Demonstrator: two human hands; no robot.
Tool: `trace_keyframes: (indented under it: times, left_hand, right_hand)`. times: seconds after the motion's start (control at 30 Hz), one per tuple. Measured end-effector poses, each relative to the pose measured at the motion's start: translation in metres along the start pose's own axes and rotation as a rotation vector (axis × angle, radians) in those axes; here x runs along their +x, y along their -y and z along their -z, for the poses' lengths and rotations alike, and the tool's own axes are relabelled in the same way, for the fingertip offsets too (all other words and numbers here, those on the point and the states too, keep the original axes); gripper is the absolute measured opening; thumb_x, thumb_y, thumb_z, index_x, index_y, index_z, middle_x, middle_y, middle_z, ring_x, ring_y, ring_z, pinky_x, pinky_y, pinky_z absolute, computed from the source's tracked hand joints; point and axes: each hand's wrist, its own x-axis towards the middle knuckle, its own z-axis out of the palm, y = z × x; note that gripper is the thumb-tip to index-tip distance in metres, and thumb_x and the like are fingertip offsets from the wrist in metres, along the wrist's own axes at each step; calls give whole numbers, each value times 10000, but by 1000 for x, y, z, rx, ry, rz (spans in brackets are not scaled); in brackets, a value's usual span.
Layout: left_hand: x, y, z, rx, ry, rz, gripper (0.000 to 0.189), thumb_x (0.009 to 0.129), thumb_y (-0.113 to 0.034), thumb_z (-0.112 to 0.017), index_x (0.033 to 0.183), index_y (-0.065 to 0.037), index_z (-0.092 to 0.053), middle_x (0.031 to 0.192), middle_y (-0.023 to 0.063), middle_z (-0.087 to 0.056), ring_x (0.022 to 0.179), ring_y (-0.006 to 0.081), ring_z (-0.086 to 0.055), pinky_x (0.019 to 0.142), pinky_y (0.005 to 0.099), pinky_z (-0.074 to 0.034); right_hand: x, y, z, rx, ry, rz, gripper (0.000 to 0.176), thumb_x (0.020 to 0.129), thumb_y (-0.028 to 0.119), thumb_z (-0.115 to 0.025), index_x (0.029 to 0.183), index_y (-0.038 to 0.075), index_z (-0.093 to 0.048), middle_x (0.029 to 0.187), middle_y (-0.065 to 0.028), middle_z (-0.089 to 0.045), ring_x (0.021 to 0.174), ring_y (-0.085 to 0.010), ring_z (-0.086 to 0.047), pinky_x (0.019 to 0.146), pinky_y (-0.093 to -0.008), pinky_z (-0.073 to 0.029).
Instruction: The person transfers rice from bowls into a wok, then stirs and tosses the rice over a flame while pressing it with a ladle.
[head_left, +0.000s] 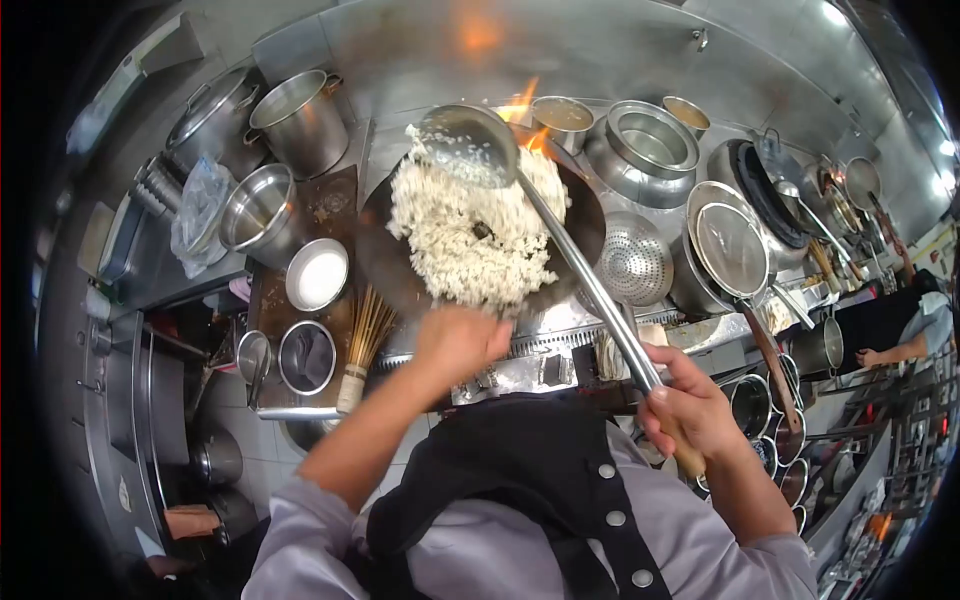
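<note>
A dark wok [585, 235] full of white rice [470, 265] stands over the stove, the rice heaped high and partly in motion. My left hand [458, 345], blurred, is closed at the wok's near edge; the grip itself is hidden. Wrapped round the wooden handle of a long ladle [590, 280] is my right hand [690, 400]. The bowl of the ladle tilts over the far side of the rice, with grains clinging in it. Orange flames [522, 105] rise behind the wok.
Left of the wok are a bowl of white granules [317, 274], a metal container [307, 357] and a bamboo brush [362, 350]. A perforated skimmer [635, 258] and mesh strainers [733, 250] lie to the right. Another person [905, 335] stands at far right, near a pot.
</note>
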Motion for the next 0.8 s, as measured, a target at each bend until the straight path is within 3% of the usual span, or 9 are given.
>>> trace_keyframes:
  times: [0.03,0.13,0.23,0.33,0.43,0.47,0.57,0.67,0.8]
  left_hand:
    - [24,12,0,-47,88,35,423,936,-385,-604,625,-106,-671,615,112,-642,595,323,-663,565,482,-517]
    - [31,28,-75,-80,-220,26,504,960,-436,-577,621,-73,-662,649,137,-647,631,361,-649,596,502,-514]
    - [-39,-4,-96,-22,-58,112,503,950,-436,-591,591,-85,-637,628,135,-629,597,340,-635,580,492,-521]
    - [-62,-18,-37,-94,-9,-29,417,928,-393,-624,608,-129,-665,604,86,-621,558,308,-637,500,465,-499]
    - [15,4,2,-62,22,26,425,937,-372,-606,613,-104,-666,641,111,-657,605,327,-663,548,484,-514]
    - [36,13,-4,-103,65,67,433,937,-382,-600,622,-93,-669,683,122,-682,634,346,-669,584,501,-522]
    - [26,19,-70,-86,-165,83,432,935,-406,-609,631,-103,-657,645,132,-643,614,358,-639,589,493,-514]
    - [-41,-4,-69,-28,31,35,421,914,-402,-627,627,-97,-675,642,106,-659,608,341,-660,570,492,-526]
    - [4,8,-21,1,23,94,422,900,-397,-635,602,-98,-648,640,106,-646,616,327,-660,558,485,-517]
  right_hand:
    - [-5,-4,2,145,56,1,476,1021,124,-545,1487,119,-445,718,-78,-580,423,-145,-505,401,-271,-431]
    - [56,-36,15,184,-53,-188,460,1025,149,-542,1475,112,-453,726,-82,-574,423,-146,-496,396,-272,-428]
    - [74,-25,11,89,-17,-29,452,1027,173,-539,1468,108,-459,728,-84,-568,433,-151,-492,397,-273,-427]
    - [21,5,-6,69,-3,33,459,1018,163,-542,1468,120,-461,705,-93,-565,422,-152,-486,388,-278,-430]
    - [-10,-3,10,310,63,23,468,1006,153,-553,1465,122,-466,687,-107,-572,386,-169,-480,356,-284,-414]
    - [4,-14,13,315,64,25,468,1006,153,-553,1465,122,-466,687,-107,-572,386,-169,-480,356,-284,-414]
    - [67,-32,20,187,-24,-197,468,1020,123,-537,1480,139,-454,710,-98,-590,441,-148,-510,390,-278,-422]
    - [83,-18,10,-70,-23,-6,468,1031,95,-529,1490,134,-444,721,-80,-583,466,-135,-514,424,-277,-441]
    - [41,-57,15,-185,-24,186,543,1028,68,-565,1542,130,-403,740,-28,-585,530,-104,-525,500,-274,-474]
